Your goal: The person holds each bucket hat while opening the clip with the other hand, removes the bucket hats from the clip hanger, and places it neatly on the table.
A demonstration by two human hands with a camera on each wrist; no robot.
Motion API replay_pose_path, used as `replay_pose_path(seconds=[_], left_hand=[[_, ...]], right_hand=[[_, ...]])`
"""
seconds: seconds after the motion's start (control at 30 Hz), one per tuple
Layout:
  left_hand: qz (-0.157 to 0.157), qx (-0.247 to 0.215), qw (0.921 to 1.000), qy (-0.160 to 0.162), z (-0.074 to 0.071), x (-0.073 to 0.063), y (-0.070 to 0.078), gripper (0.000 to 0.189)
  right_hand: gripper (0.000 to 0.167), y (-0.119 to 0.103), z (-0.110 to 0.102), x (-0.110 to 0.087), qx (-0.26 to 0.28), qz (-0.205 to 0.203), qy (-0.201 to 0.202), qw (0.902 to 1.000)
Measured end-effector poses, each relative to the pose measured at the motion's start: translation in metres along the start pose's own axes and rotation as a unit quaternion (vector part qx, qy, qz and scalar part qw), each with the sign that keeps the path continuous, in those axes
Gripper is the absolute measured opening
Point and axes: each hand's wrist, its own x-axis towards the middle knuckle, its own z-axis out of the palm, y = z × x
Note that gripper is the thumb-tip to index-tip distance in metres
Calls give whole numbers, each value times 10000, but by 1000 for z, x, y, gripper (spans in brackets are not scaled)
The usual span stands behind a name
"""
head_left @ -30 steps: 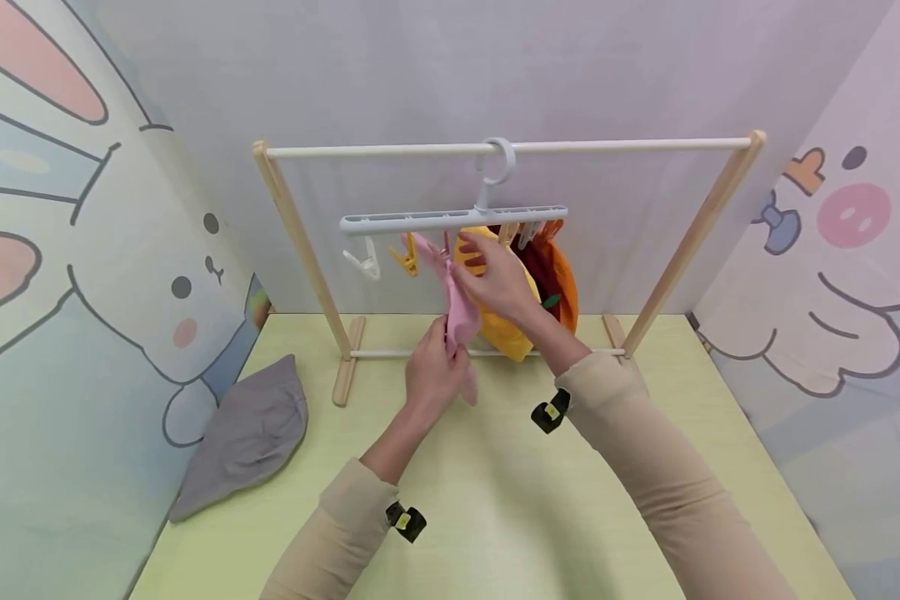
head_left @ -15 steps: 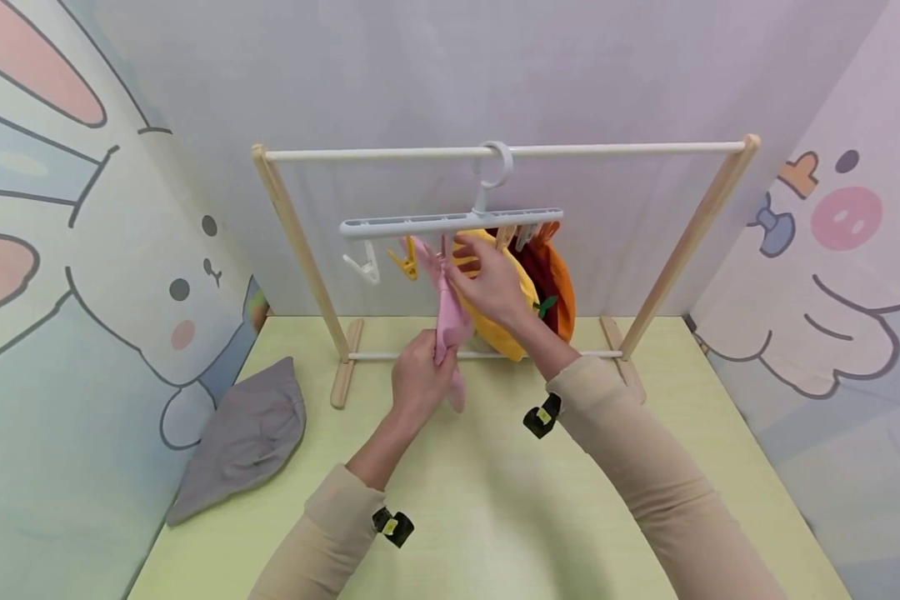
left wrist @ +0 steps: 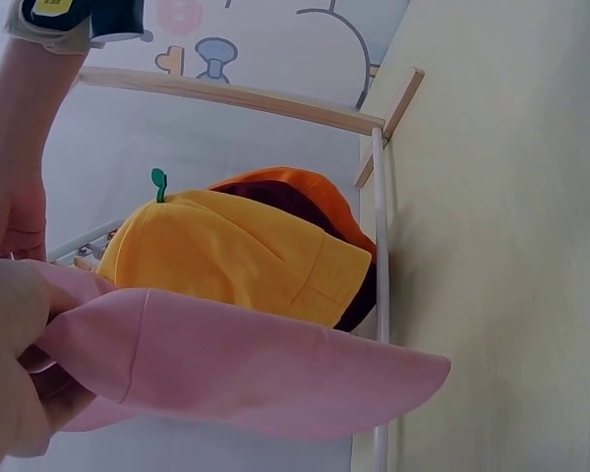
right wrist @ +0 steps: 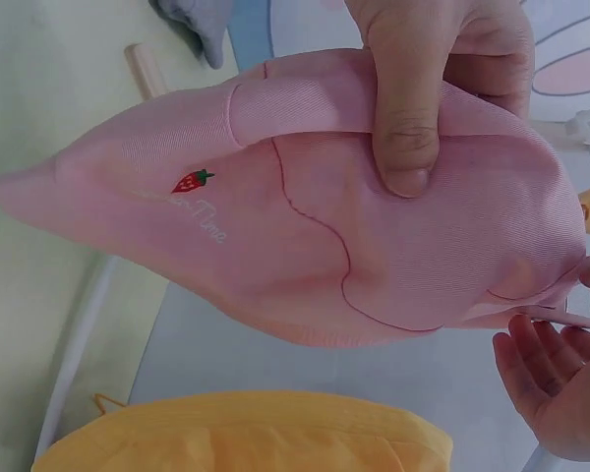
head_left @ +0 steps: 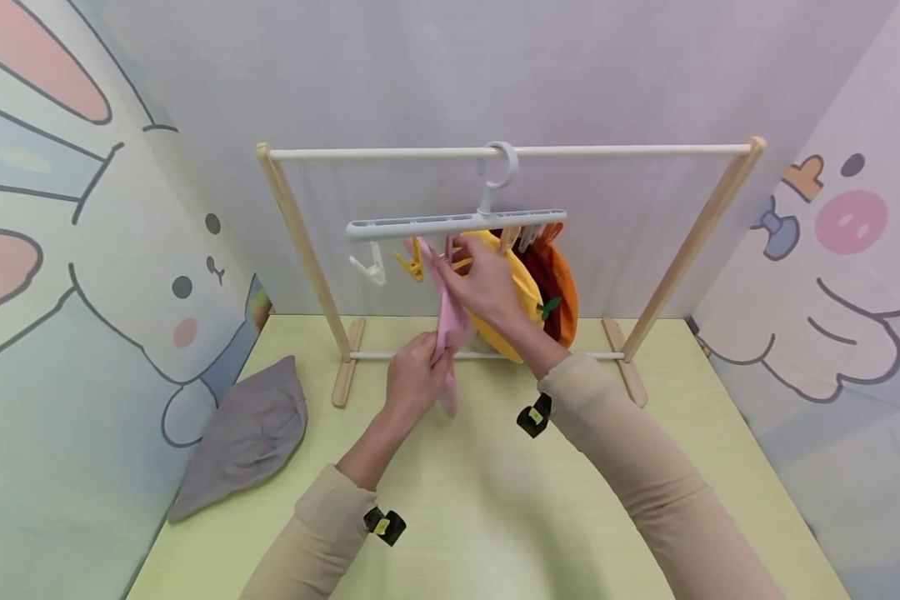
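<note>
The pink hat [head_left: 453, 325] is hanging between the two hands, below the hanger [head_left: 420, 226]. The left hand [head_left: 414, 375] is gripping its lower part, thumb pressing on one face and fingers lying behind the cloth. The right hand [head_left: 480, 279], above and beyond it, is pinching narrowly around the pink clip [right wrist: 568, 317] at the hat's top; whether the clip is biting the cloth is not showing clearly.

The hat is looking light, soft and floppy: it is folding in the left hand, and a free end is drooping below. Its matte weave is probably offering good grip, and nothing about it is seeming fragile. The stitched band under the left thumb is likely giving the firmest hold. The clip is appearing small, hard and springy, so fingertips should be squeezing its handle ends. The hanger, hanging from one point on the rail [head_left: 607, 151], would probably be swaying under a hard pull. The yellow hat [head_left: 528, 296] is hanging just right of the right hand.
</note>
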Motion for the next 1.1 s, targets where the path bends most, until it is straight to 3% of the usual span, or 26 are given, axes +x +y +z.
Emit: replay_pose_path(seconds=[0.27, 0.73, 1.1], left_hand=[[193, -141, 9994, -250, -4, -1, -1, 13], [443, 17, 9981, -435, -8, -1, 2, 21], [550, 12, 9981, -264, -13, 1, 0, 25]], right_hand=[[32, -4, -1, 3, -104, -183, 204, 9996], [34, -9, -4, 3, -556, -238, 255, 9978], [32, -11, -7, 1, -791, -115, 75, 9968]])
